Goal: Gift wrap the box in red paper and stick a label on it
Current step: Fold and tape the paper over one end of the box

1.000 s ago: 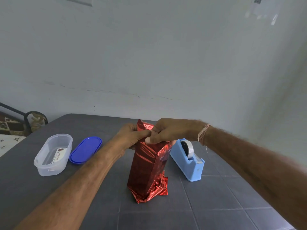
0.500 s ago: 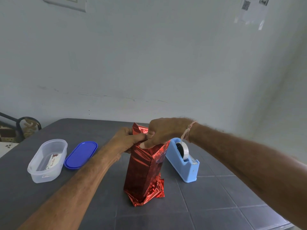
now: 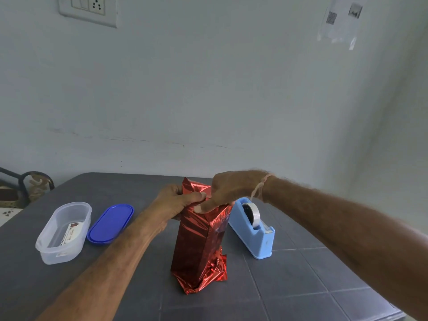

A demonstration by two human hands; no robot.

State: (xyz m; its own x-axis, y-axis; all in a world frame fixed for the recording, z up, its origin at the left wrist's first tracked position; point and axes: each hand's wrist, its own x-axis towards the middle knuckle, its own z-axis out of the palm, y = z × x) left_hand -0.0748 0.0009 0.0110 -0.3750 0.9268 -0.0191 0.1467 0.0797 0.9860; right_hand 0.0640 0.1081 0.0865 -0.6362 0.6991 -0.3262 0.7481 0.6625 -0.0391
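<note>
both arms reach forward. the left hand (image 3: pixel 177 203) grips the red paper (image 3: pixel 194 188) at the top of the box (image 3: pixel 196 246), and the right hand (image 3: pixel 231 188) pinches it too, thumb pressing down. the box stands upright on the table (image 3: pixel 301 286) by the tape holder (image 3: pixel 257 239); the writing on the label (image 3: pixel 72 232) is too small to read.

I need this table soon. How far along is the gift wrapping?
Done: the box stands upright, its sides covered in red paper, though the bottom end looks crumpled. In hand: the left hand and right hand pinch the top flaps together. To do: tape from the dispenser, then what looks like the label, lying in the clear tub.
</note>
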